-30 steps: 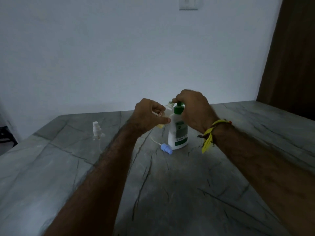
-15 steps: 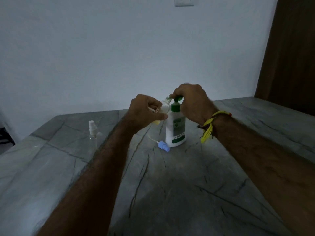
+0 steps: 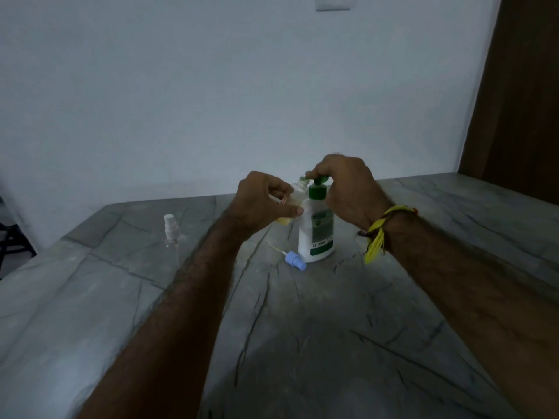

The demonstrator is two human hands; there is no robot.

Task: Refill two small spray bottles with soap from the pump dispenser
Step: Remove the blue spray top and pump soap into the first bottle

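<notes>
On the table (image 3: 302, 343), left hand (image 3: 260, 204) grips small bottle (image 3: 298, 193); right hand (image 3: 344, 189) fingers press pump dispenser (image 3: 317, 228).

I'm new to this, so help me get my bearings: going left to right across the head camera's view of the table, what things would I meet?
Capped clear spray bottle → left hand holding an open small bottle → blue spray cap → soap pump dispenser → right hand on the pump → yellow wristband.
</notes>
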